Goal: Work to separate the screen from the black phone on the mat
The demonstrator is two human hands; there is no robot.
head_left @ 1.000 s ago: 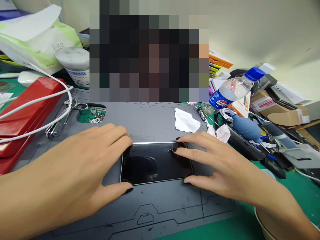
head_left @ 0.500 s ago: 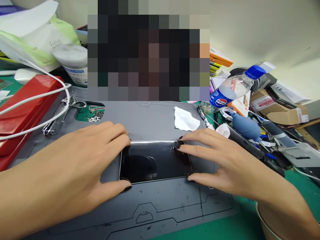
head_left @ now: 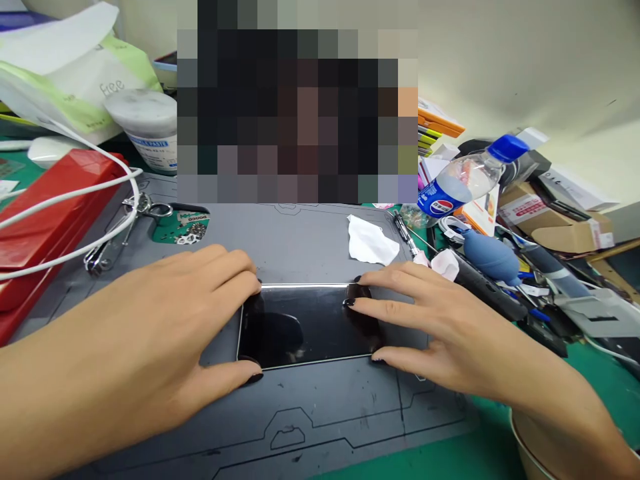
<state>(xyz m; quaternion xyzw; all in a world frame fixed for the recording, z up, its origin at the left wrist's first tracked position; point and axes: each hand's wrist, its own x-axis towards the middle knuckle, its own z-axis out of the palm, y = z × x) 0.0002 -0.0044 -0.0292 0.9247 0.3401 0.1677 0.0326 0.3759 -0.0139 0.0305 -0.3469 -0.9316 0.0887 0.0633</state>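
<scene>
A smartphone (head_left: 305, 333) with a dark, glossy screen lies face up on the grey work mat (head_left: 240, 420), its long side running left to right. My left hand (head_left: 200, 320) grips its left end, thumb on the near edge and fingers at the far edge. At the right end, my right hand (head_left: 425, 313) has its thumb at the near corner and one finger at the far edge. Another fingertip of that hand rests on the screen near its upper right. Dark polish covers the nails that show.
White cloth (head_left: 373, 240) and a screwdriver (head_left: 406, 235) lie beyond my right hand. Farther right are a blue air blower (head_left: 493, 255) and a drink bottle (head_left: 467, 180). On the left are a red case (head_left: 55, 220), white cable, scissors and a paste tub (head_left: 147, 130).
My right hand has shifted slightly left, and the fingertip on the screen sits a little lower and farther left. My left hand keeps its grip; the smartphone has barely moved.
</scene>
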